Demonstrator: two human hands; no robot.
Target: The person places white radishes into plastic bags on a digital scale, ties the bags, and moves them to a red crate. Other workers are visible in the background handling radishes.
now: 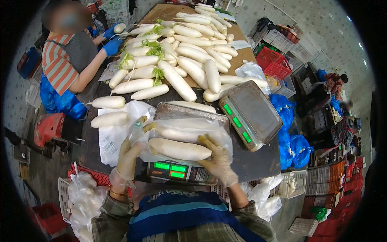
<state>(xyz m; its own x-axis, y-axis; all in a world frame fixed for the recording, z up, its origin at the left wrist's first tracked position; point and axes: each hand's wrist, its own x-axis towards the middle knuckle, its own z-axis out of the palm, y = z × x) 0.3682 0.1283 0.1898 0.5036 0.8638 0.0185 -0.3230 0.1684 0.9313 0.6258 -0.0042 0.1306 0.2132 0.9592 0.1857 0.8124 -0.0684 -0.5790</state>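
Observation:
Two white daikon radishes lie side by side above a scale [177,171] with a lit green display. The nearer daikon radish [179,149] shows clearly; the farther one is seen through a clear plastic bag [223,139]. My left hand [130,155], in a thin pale glove, holds the bag at its left end, fingers curled over the film. My right hand [217,159], gloved too, grips the right end of the nearer radish, thumb below and fingertips above. Whether that radish is wholly inside the bag, I cannot tell.
A pile of daikon radishes [189,52] covers the table's far part. A second scale [254,115] stands at the right. Flat plastic bags [109,145] lie at the left. Across the left edge, a co-worker in blue gloves [112,46] handles a radish. Crates and filled bags [82,197] surround the table.

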